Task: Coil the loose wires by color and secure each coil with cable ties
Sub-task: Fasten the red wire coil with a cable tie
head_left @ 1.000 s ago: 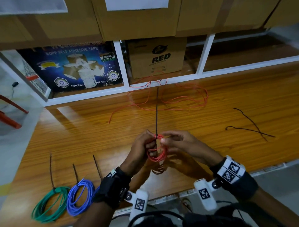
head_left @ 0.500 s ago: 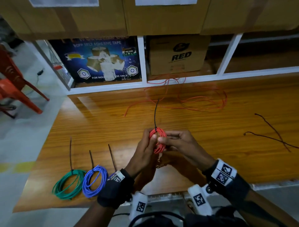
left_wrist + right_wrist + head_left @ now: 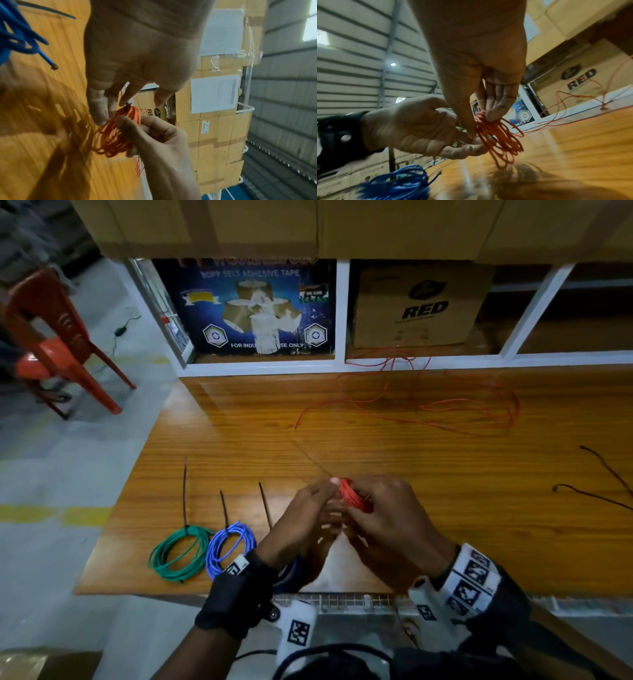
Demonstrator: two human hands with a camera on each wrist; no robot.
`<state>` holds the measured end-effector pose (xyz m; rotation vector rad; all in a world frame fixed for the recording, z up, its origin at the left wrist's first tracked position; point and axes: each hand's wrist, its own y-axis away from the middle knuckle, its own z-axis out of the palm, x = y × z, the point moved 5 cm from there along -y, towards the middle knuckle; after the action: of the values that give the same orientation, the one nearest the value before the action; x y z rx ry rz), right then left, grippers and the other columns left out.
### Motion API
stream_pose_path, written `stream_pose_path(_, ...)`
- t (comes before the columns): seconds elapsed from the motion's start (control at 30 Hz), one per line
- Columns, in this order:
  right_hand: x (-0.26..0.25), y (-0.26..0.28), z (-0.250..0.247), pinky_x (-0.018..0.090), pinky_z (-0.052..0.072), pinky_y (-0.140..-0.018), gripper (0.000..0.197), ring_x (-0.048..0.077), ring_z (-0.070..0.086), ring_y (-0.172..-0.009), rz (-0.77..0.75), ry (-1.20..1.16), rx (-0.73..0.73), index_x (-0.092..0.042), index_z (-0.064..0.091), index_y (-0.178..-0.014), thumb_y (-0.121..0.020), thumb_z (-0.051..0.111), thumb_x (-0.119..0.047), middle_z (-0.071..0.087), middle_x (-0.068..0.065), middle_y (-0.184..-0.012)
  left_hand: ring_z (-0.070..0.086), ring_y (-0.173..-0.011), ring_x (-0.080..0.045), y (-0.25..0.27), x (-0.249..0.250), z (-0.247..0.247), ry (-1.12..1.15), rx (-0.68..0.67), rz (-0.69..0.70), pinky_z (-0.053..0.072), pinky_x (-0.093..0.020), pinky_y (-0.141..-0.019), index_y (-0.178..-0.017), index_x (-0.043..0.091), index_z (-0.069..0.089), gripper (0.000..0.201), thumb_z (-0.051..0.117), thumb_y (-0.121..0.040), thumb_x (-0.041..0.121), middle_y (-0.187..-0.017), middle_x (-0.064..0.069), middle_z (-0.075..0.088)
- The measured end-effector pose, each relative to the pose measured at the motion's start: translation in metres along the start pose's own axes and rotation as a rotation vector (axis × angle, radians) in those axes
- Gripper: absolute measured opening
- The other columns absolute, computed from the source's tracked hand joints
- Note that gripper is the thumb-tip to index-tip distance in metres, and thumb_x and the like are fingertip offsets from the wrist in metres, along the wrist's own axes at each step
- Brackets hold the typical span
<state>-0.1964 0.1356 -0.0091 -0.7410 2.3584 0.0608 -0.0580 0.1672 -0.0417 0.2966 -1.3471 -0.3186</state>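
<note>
A small red wire coil (image 3: 354, 498) is held above the wooden table (image 3: 445, 525) by both hands. My left hand (image 3: 327, 491) curls its fingers round the coil's left edge, and my right hand (image 3: 368, 498) pinches the coil between thumb and fingers. In the right wrist view the right hand (image 3: 480, 121) pinches the top of the coil (image 3: 500, 142). A black cable tie (image 3: 308, 455) sticks out of the coil, blurred, slanting up to the left. Its head (image 3: 127, 104) sits on top of the coil (image 3: 113, 136).
A tied green coil (image 3: 178, 553) and a tied blue coil (image 3: 229, 546) lie at the table's front left. A loose red wire (image 3: 445, 409) sprawls near the white shelf frame (image 3: 342, 313). Spare black ties (image 3: 599, 487) lie at the right. An orange chair (image 3: 61, 344) stands on the left.
The cable tie's tail has swung from upright to slanting up-left. The hands have stayed together on the red coil, and the head camera has turned left.
</note>
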Motion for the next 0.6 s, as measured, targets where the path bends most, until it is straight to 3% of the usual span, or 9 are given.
stream_pose_path(0.07, -0.004, 0.003, 0.013, 0.019, 0.049, -0.064, 0.011, 0.000, 0.061, -0.071, 0.004, -0.015, -0.100, -0.025, 0.074, -0.097, -0.087, 0.078, -0.027, 0.067, -0.014, -0.081, 0.065, -0.086, -0.031, 0.005, -0.004, -0.001, -0.067, -0.100, -0.021, 0.050, -0.043, -0.081, -0.111, -0.001, 0.063, 0.032, 0.049, -0.106, 0.027, -0.096, -0.023, 0.068)
stream_pose_path(0.17, -0.002, 0.002, 0.020, 0.017, 0.057, -0.067, 0.022, -0.003, 0.068, -0.076, 0.069, -0.153, -0.217, -0.021, 0.079, -0.104, -0.085, 0.082, -0.031, 0.075, -0.011, -0.086, 0.067, -0.079, -0.023, 0.000, -0.013, -0.018, -0.282, -0.064, -0.007, 0.052, -0.032, -0.068, -0.118, 0.007, 0.067, 0.022, 0.050, -0.105, 0.012, -0.095, -0.016, 0.073)
stream_pose_path(0.27, 0.015, -0.004, 0.006, 0.005, 0.049, -0.068, 0.020, -0.011, 0.063, -0.079, 0.159, -0.164, -0.136, -0.020, 0.078, -0.108, -0.090, 0.077, -0.027, 0.074, -0.012, -0.095, 0.067, -0.069, -0.018, -0.007, -0.021, -0.028, -0.548, -0.007, 0.044, 0.050, -0.028, -0.061, -0.117, 0.013, 0.071, 0.021, 0.056, -0.102, 0.012, -0.085, -0.006, 0.075)
stream_pose_path(0.33, 0.030, -0.006, -0.001, 0.003, 0.045, -0.068, 0.020, -0.009, 0.062, -0.084, 0.218, -0.132, -0.080, -0.019, 0.076, -0.114, -0.094, 0.072, -0.022, 0.072, -0.011, -0.101, 0.068, -0.072, -0.015, -0.009, -0.021, -0.030, -0.720, 0.047, 0.078, 0.049, -0.025, -0.063, -0.119, 0.014, 0.071, 0.023, 0.058, -0.100, 0.014, -0.092, -0.009, 0.076)
stream_pose_path(0.43, 0.043, -0.001, 0.010, 0.010, 0.046, -0.080, 0.032, 0.005, 0.063, -0.102, 0.271, -0.091, -0.184, -0.019, 0.069, -0.128, -0.096, 0.069, -0.023, 0.071, -0.003, -0.121, 0.070, -0.080, -0.018, -0.007, -0.017, -0.027, -0.860, 0.144, 0.153, 0.055, -0.029, -0.069, -0.116, 0.010, 0.073, 0.024, 0.062, -0.095, 0.011, -0.098, -0.010, 0.076)
stream_pose_path(0.5, 0.044, 0.005, 0.021, 0.011, 0.048, -0.082, 0.034, 0.007, 0.066, -0.106, 0.267, -0.133, -0.241, -0.020, 0.068, -0.130, -0.096, 0.070, -0.022, 0.072, -0.003, -0.121, 0.072, -0.087, -0.023, -0.006, -0.015, -0.026, -0.921, 0.203, 0.199, 0.058, -0.037, -0.078, -0.108, 0.008, 0.075, 0.020, 0.067, -0.090, 0.011, -0.100, -0.012, 0.075)
stream_pose_path(0.6, 0.042, 0.014, 0.031, 0.010, 0.049, -0.078, 0.031, 0.004, 0.067, -0.100, 0.279, -0.187, -0.256, -0.020, 0.071, -0.125, -0.094, 0.073, -0.024, 0.073, -0.006, -0.112, 0.072, -0.091, -0.026, -0.004, -0.013, -0.026, -0.995, 0.248, 0.239, 0.058, -0.038, -0.081, -0.104, 0.008, 0.076, 0.021, 0.073, -0.084, 0.013, -0.102, -0.013, 0.074)
